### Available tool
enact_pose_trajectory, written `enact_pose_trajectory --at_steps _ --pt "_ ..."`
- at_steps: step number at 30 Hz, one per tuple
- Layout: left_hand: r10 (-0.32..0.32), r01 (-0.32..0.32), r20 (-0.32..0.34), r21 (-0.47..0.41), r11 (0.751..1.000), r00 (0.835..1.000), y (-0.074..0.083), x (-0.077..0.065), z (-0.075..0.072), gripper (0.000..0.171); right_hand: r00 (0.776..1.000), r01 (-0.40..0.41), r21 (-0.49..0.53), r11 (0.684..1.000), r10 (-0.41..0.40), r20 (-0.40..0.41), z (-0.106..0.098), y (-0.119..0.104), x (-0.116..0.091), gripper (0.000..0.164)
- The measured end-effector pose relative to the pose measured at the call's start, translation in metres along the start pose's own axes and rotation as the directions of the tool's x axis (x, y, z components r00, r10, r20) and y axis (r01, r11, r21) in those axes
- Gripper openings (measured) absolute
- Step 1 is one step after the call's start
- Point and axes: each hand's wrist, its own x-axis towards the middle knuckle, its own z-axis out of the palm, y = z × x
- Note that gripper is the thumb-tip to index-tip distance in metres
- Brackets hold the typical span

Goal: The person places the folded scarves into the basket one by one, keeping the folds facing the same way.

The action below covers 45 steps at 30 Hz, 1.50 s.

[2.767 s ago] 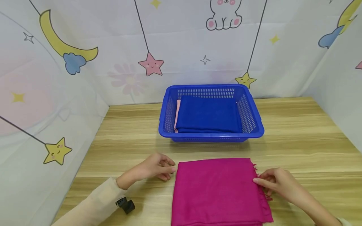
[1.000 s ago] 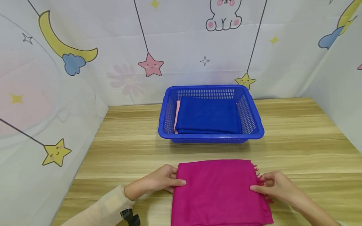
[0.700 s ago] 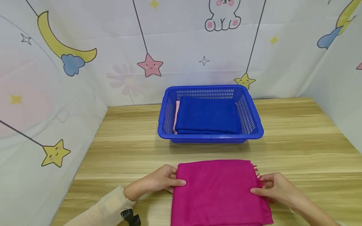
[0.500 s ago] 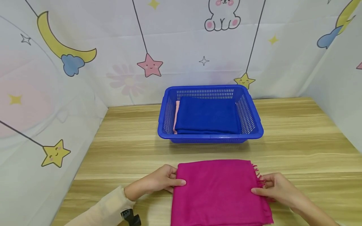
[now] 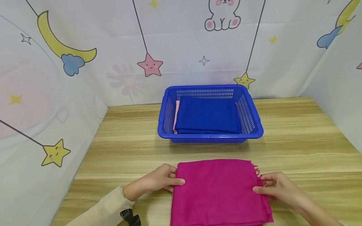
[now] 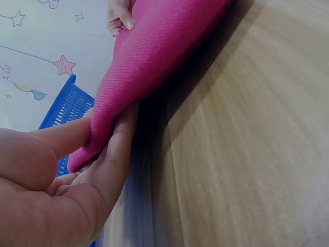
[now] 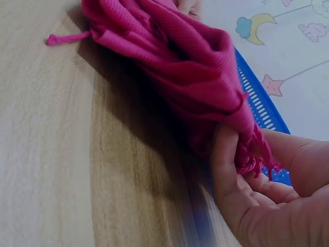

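Note:
A folded magenta scarf (image 5: 215, 194) with a fringed right edge lies on the wooden table in the head view. My left hand (image 5: 161, 179) pinches its left edge, thumb on top and fingers beneath. In the left wrist view, the scarf (image 6: 139, 67) runs between the thumb and fingers (image 6: 115, 154). At the opposite edge my right hand (image 5: 282, 188) holds the fringed side in the same way. The right wrist view shows the layered folds of the scarf (image 7: 180, 77) and fringe strands hanging beside the fingers (image 7: 224, 164).
Behind the scarf stands a blue plastic basket (image 5: 210, 136) on the table (image 5: 127, 135). Inside it lie a folded royal-blue cloth (image 5: 207, 114) and, showing at its left, a pink cloth (image 5: 176, 116). A printed curtain (image 5: 181, 40) closes off the back and sides.
My left hand has moved right to the scarf and taken hold of its left edge. The right hand, holding the fringed side throughout, has shifted slightly nearer the body.

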Motion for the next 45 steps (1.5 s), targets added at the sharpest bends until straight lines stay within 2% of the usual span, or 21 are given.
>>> enact_pose_trajectory --at_steps 6,13,18,31,45 --pt "0.008 -0.008 0.006 -0.004 1.000 1.000 0.004 -0.002 -0.001 0.024 0.998 0.035 0.058 0.998 -0.037 0.049 -0.003 -0.003 -0.001 0.007" --pt "-0.005 0.005 0.001 -0.017 1.000 1.000 0.007 -0.002 -0.001 0.022 0.998 0.040 0.085 0.996 -0.044 0.045 -0.004 -0.003 -0.001 0.016" --pt "-0.004 0.004 0.002 -0.038 0.999 1.000 0.008 -0.003 -0.001 0.023 0.996 0.074 0.091 0.993 -0.079 0.044 -0.003 -0.006 -0.002 0.024" --pt "0.009 -0.007 0.024 -0.055 0.998 1.000 0.019 -0.009 -0.001 0.024 0.992 0.107 0.085 0.991 -0.112 0.063 -0.006 -0.014 -0.004 0.027" --pt "0.034 -0.034 0.008 0.027 0.999 0.999 0.034 -0.014 -0.003 0.025 0.993 0.091 0.103 0.990 -0.098 0.066 -0.011 -0.025 -0.007 0.030"
